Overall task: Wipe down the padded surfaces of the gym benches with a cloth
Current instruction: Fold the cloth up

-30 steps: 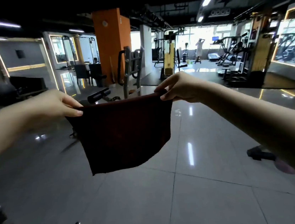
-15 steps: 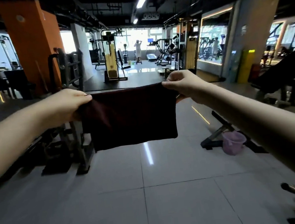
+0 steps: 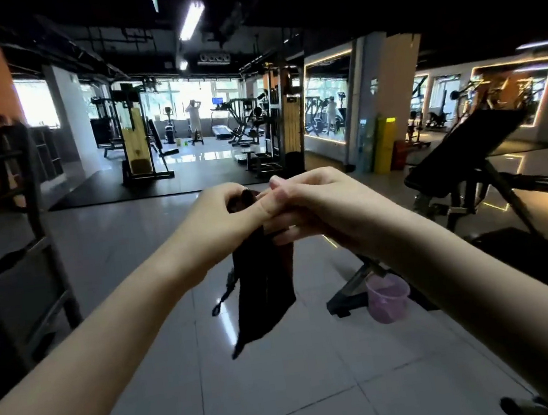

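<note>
Centre of frame: the left hand [image 3: 224,220] and right hand [image 3: 329,209] meet, touching, above an open stretch of tiled floor [image 3: 288,395] that runs from the lower edge up to a black mat [image 3: 166,186] at mid-frame. The dark maroon cloth [image 3: 265,287] hangs between them, gathered into a narrow vertical fold, its lower corner free in the air above the floor and touching nothing else. The left grip is closed, with its fingers curled round the bunched top of the cloth. The right grip is narrow, with the thumb lying over the left fingers and the other fingers pressed to the cloth from the right; how much cloth it holds is partly hidden. At right, well apart from the hands, an incline bench [image 3: 472,145] stands with its black padded surface tilted up toward the upper right; a pink bucket [image 3: 389,296] sits on the floor just beside the bench's front foot. A dark metal rack [image 3: 33,243] borders the left edge.
</note>
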Available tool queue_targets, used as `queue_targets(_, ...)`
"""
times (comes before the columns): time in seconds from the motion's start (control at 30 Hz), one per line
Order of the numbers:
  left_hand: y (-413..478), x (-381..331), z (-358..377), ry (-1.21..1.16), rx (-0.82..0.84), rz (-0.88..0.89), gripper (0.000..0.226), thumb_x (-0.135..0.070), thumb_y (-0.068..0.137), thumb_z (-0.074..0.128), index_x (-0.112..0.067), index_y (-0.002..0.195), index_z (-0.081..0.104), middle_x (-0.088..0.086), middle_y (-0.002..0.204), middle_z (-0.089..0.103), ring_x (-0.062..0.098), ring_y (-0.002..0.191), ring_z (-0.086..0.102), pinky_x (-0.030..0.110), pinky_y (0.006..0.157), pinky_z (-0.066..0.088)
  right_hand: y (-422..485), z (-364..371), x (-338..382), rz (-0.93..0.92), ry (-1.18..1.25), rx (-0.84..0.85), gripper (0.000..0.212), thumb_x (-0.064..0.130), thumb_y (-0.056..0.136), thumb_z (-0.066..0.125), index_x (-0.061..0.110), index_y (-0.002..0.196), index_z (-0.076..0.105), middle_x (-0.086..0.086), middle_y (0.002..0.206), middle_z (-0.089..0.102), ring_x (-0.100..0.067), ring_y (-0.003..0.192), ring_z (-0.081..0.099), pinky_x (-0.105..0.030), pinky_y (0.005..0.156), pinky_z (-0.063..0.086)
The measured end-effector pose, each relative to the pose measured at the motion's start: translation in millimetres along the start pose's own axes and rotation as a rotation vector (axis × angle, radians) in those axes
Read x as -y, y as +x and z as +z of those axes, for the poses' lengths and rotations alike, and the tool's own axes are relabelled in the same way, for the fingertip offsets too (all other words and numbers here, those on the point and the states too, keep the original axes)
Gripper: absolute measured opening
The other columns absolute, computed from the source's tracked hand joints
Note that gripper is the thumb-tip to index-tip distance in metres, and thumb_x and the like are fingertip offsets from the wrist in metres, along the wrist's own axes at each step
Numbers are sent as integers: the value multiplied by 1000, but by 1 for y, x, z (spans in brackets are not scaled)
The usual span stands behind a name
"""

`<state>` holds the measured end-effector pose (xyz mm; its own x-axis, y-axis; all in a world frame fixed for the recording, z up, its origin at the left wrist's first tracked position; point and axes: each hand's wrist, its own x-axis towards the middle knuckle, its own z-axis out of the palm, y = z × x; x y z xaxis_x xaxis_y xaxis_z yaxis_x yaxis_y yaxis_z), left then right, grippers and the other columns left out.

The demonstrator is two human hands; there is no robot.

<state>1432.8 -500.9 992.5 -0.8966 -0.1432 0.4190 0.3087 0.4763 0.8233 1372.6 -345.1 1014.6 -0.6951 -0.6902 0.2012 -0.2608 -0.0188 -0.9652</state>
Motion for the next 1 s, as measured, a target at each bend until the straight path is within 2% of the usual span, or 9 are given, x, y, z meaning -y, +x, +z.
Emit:
queue_targets(0.07,39,9,9,5,26,51,24,-32,79,77,-11,85,66,-5,71,64,2,66,59,12,59,44,15,-39,-7,-67,-24,-66,35,25,99,49,-5,104,67,-19,96,72,-27,85,70,-32,72,58)
queue_targets(0.13,78,22,23,-27,70,50,6,-12,86,71,-9,90,67,1,78,68,7,73,63,16,65,48,36,-75,-28,-162,-23,-273,30,22,98,51,-2,101,68,-18,93,73,-25,80,71,-30,66,55)
queue_targets(0.2,116,36,38,-106,143,26,8,-5,91,63,-12,88,67,0,77,68,8,72,64,17,66,49,59,-108,-71,-171,16,-468,25,26,96,56,5,99,68,-14,93,72,-22,82,69,-29,66,50)
queue_targets(0.3,170,60,63,-340,283,-62,18,0,95,51,-10,92,66,1,77,67,10,73,66,17,65,52,81,-129,-142,56,198,-383,55,52,77,66,12,114,66,-8,109,70,-22,103,62,-34,84,48)
queue_targets(0.4,219,92,93,-529,389,-123,25,6,95,42,-6,94,64,3,76,65,8,70,64,15,63,51,99,-137,-196,89,511,-292,83,59,51,87,10,116,68,-1,96,74,-25,108,65,-28,84,53)
queue_targets(0.57,303,165,132,-707,493,-208,35,11,92,31,-1,97,64,8,82,68,14,76,65,19,69,54,136,-193,-236,-34,164,-487,35,44,69,79,9,72,74,-3,76,69,-14,75,64,-25,70,49)
queue_targets(0.7,380,218,155,-813,584,-287,43,12,84,31,6,113,61,20,103,68,24,94,67,27,78,56,185,-243,-245,-66,-25,-554,24,19,81,66,-3,90,72,-11,87,71,-23,80,66,-31,70,52)
queue_targets(0.9,491,262,196,-849,639,-273,43,13,84,37,5,121,57,18,107,67,22,98,67,27,79,56,277,-301,-273,112,-187,-672,31,38,73,77,22,100,70,-13,97,72,-23,95,69,-41,88,53)
queue_targets(1.0,533,275,224,-843,662,-271,44,15,90,31,2,123,57,18,115,66,24,107,65,28,86,56,312,-325,-295,102,-111,-733,27,15,83,74,14,109,68,-5,105,73,-16,102,68,-35,91,54)
